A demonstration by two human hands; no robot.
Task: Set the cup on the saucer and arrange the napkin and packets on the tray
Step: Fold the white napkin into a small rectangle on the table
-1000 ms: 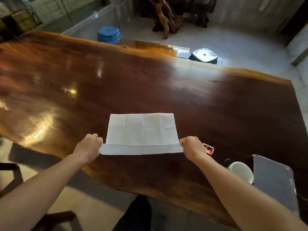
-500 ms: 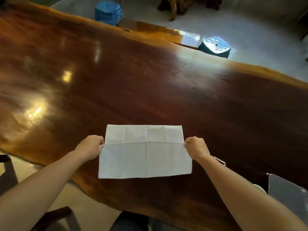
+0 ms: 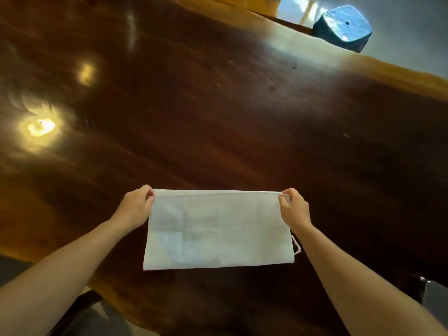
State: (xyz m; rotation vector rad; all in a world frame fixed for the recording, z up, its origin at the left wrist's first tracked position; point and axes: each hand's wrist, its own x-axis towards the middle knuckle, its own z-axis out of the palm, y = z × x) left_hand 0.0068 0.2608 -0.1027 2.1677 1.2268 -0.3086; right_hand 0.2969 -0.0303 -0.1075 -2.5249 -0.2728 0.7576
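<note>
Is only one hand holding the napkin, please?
No, the left hand and right hand each pinch a corner of the napkin.

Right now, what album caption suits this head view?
Left hand and right hand pinch the far corners of a folded white napkin on a wooden table.

Left hand (image 3: 135, 209), right hand (image 3: 294, 210): bare

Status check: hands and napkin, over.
Left hand, right hand pinching far corners of white folded napkin. Lying on dark wooden table. Red-edged packet partly under its right edge.
</note>
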